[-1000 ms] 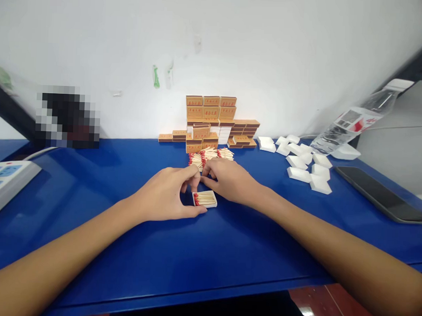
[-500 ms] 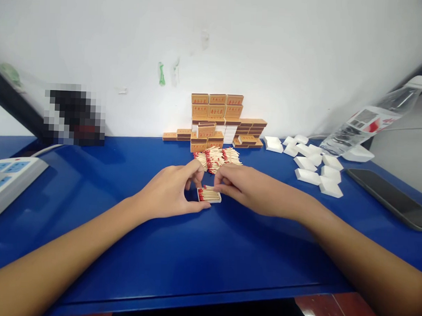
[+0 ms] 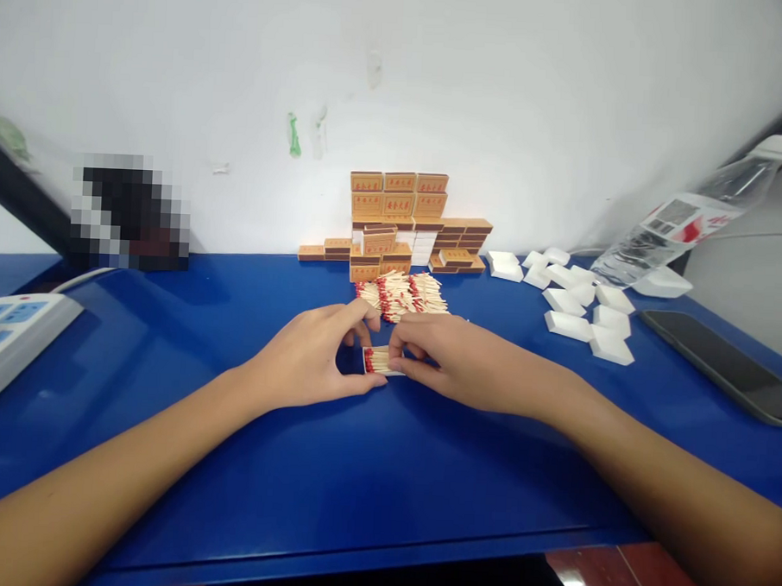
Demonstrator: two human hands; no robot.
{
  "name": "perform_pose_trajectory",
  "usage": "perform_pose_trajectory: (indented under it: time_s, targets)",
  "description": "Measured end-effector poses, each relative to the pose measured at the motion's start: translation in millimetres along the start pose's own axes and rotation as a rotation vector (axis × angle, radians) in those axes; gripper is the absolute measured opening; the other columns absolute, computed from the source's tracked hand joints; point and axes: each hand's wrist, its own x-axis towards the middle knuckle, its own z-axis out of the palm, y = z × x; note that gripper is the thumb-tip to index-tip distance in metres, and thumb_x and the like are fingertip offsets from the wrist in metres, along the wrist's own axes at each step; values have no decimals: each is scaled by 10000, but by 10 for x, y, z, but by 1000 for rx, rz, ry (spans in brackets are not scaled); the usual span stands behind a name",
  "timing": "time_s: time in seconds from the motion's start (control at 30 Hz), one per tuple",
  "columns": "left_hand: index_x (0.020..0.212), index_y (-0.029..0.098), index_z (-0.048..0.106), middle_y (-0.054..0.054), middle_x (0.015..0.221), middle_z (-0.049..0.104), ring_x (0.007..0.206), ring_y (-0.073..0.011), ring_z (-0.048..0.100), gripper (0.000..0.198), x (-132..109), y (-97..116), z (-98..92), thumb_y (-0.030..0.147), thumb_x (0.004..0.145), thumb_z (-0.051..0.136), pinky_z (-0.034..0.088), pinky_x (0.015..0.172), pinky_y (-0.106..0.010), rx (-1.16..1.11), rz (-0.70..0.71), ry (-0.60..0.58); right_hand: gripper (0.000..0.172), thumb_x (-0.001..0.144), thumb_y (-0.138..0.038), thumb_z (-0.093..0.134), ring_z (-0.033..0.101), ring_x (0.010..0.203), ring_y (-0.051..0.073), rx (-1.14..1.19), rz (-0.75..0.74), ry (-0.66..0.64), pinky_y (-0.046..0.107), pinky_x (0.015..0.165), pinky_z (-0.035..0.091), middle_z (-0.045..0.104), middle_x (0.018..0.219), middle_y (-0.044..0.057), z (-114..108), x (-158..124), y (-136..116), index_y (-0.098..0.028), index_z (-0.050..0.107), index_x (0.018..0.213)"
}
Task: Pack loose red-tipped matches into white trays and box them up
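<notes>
A small white matchbox tray [image 3: 364, 362] full of matches [image 3: 379, 359] lies on the blue table, the red heads pointing left. My left hand [image 3: 310, 354] curves round its left end, thumb along the near side and fingers at the far side, holding it. Over the right end, my right hand [image 3: 443, 357] has its fingers pinched together, touching the matches; the fingers hide that end of the tray. Just behind the hands lies a heap of loose matches [image 3: 397, 295] in rough bundles, most red heads to the left.
Behind the heap, orange matchboxes [image 3: 398, 205] stand stacked against the wall. Several white empty trays [image 3: 567, 327] lie to the right, near a tilted plastic bottle [image 3: 672, 227] and a dark phone [image 3: 718, 363]. A white power strip [image 3: 26, 337] sits at the left edge of the blue table [image 3: 357, 482].
My right hand has moved slightly left and down, its fingertips now over the matches in the tray. My left hand keeps its place round the tray. The view has shifted slightly.
</notes>
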Motion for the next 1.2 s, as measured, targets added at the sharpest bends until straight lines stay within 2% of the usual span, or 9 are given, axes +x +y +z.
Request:
perform_pose_trajectory:
  time_s: [0.3,0.53,0.77,0.9,1.2]
  targets:
    - [1281,260,560,6,1005,733,968,-217,702,512,-13,-4,14,399,848,797,547,877,-374,56,47,9,141,981,-243,632,467,672,138,-11,-24,55,290,647,324,602,784,-6,1,3,43,-202,645,847]
    - [1312,263,560,-2,1024,747,974,-219,708,544,-21,-31,36,410,850,807,556,910,-385,31,38,36,121,960,-215,605,483,671,147,-136,67,243,295,639,307,599,778,5,-97,43,214,-199,634,844]
    - [1297,254,603,-17,1053,742,947,-199,697,520,-33,-38,96,445,861,811,560,932,-387,-38,5,58,19,952,-191,626,546,759,172,-232,121,208,287,680,347,651,919,43,-56,83,440,-192,639,939]
    - [1281,253,619,-23,1062,732,978,-205,685,482,-28,-47,99,458,881,794,558,931,-388,-20,4,16,78,952,-173,620,563,807,188,-264,114,238,291,701,370,639,1012,70,-28,87,469,-186,616,1029]
    - [1320,255,594,-36,1072,726,979,-224,684,508,-25,-65,69,456,893,783,552,928,-409,54,1,35,57,970,-185,588,561,795,183,-226,77,227,292,706,382,620,951,61,-73,83,479,-184,638,944]
